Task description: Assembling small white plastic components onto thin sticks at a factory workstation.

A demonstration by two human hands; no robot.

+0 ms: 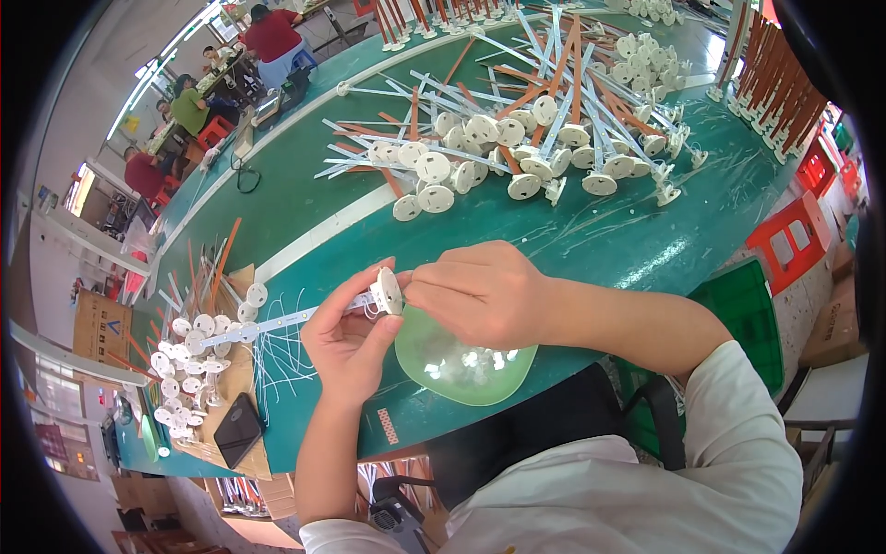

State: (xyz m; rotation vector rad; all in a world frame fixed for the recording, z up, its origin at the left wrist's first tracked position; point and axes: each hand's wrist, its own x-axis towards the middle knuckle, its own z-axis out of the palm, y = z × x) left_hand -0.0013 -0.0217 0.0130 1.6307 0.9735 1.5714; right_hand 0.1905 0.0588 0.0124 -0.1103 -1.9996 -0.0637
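My left hand (346, 351) pinches a round white disc (387, 291) between thumb and fingers. From the disc a thin white LED strip (268, 326) runs leftward over the table, and short white wires hang by the disc. Right against the disc's face, my right hand (484, 291) is closed in a pinch; whatever its fingertips hold is hidden. Below both hands sits a light green bowl (519, 377) with small clear or whitish pieces in it. Loose white wires (281, 360) lie left of my left wrist.
A large heap of disc-ended strips (554, 138) covers the far table, and a smaller pile (189, 355) lies on cardboard at left. Near it is a black phone (238, 431). Red stools (796, 235) stand at right. Several people sit at far tables at upper left.
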